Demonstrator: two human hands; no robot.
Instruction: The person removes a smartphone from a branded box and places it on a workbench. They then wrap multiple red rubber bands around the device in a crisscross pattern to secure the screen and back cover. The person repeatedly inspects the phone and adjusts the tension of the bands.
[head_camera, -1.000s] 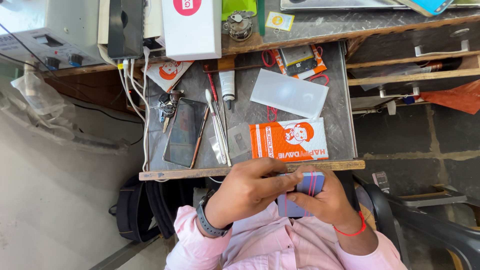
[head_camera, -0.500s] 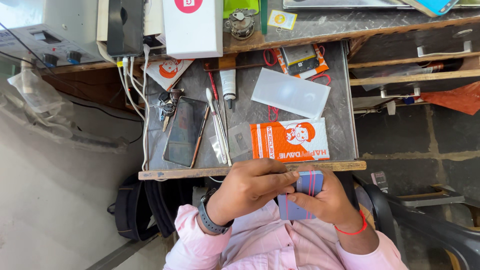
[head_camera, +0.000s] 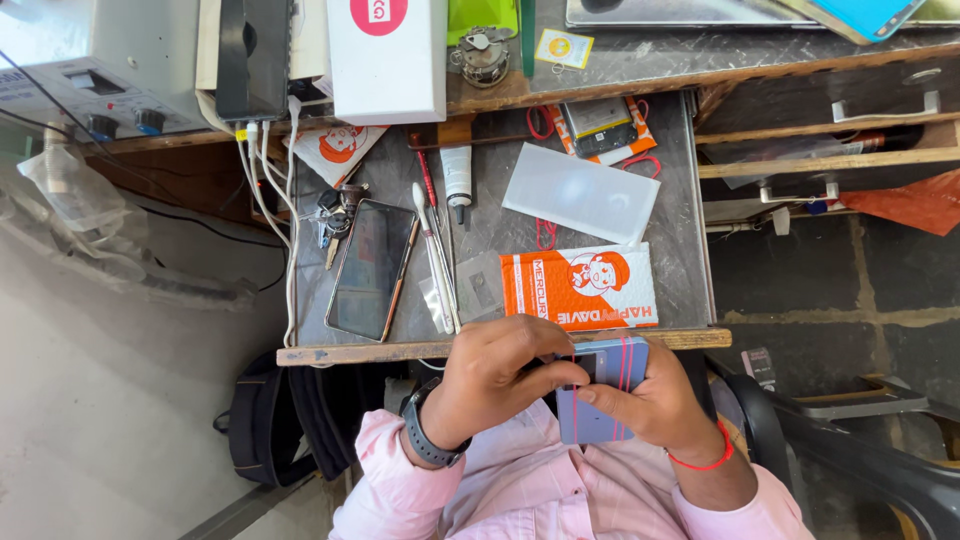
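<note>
Hands meet at the near edge of a small grey work shelf (head_camera: 690, 200) in the head view, both closed around one object. The left hand (head_camera: 495, 375), with a dark watch on its wrist, curls its fingers over the top and left side of a blue-grey phone (head_camera: 600, 400); the right hand (head_camera: 655, 400), with a red thread at the wrist, cups the phone from the right and underneath, thumb laid across its back. Thin red bands (head_camera: 625, 365) cross the phone's body. It sits just near of the shelf's wooden front rail (head_camera: 340, 353), above the lap of the pink shirt (head_camera: 540, 490).

On the shelf, far of the hands, lie an orange printed packet (head_camera: 580, 288), a frosted plastic sheet (head_camera: 582, 192), a dark phone lying flat (head_camera: 372, 268) at the left, white tweezers (head_camera: 432, 250) and a small tube (head_camera: 457, 175). A bunch of keys (head_camera: 330, 212) lies beside the dark phone.

The held phone looks stiff, flat and fairly light, with smooth faces that would likely slip and glass that would likely crack if dropped. Its long edges seem the safest grip, as both hands have it.
</note>
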